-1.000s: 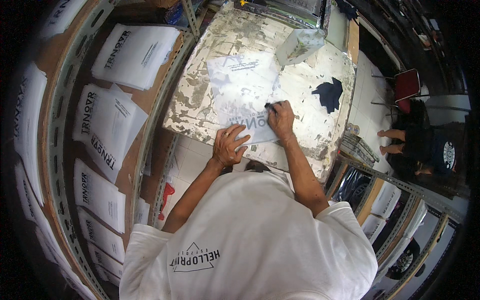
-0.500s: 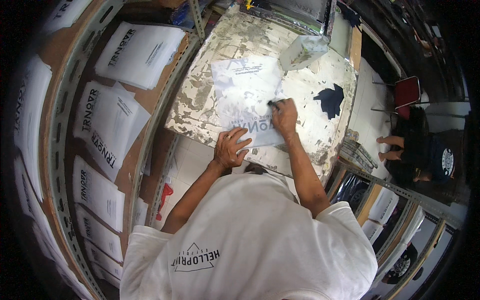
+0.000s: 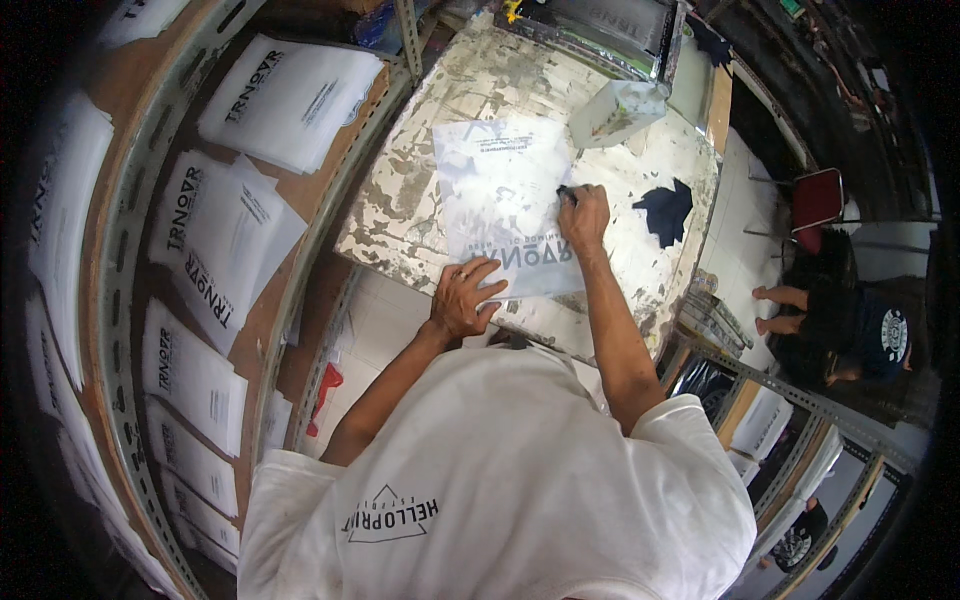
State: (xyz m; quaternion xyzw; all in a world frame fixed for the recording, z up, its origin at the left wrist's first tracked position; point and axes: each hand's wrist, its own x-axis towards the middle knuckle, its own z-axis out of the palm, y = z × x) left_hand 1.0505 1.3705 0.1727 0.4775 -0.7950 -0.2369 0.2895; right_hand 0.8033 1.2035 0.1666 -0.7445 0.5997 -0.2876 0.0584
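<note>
A translucent white plastic bag or sheet [image 3: 500, 190] with dark print lies flat on the worn, patchy worktable [image 3: 390, 215]. My left hand [image 3: 465, 298] rests on its near left corner, fingers spread and a ring on one of them. At the sheet's right edge, my right hand [image 3: 587, 215] is closed around a small dark wad [image 3: 564, 191]; it looks like cloth, but most of it is hidden in the fingers. Farther right on the table lies a crumpled dark navy cloth [image 3: 664, 211].
A pale open container [image 3: 618, 112] stands beyond the sheet, with a framed screen [image 3: 610, 30] behind. Left, a metal-framed shelf [image 3: 335, 210] holds stacks of printed sheets [image 3: 290, 95]. A person [image 3: 850, 320] sits low at right, near a red chair [image 3: 818, 198].
My right hand has moved a little farther away along the sheet's right edge, still closed on the dark wad. The left hand stays on the near corner. The whole view has shifted slightly.
</note>
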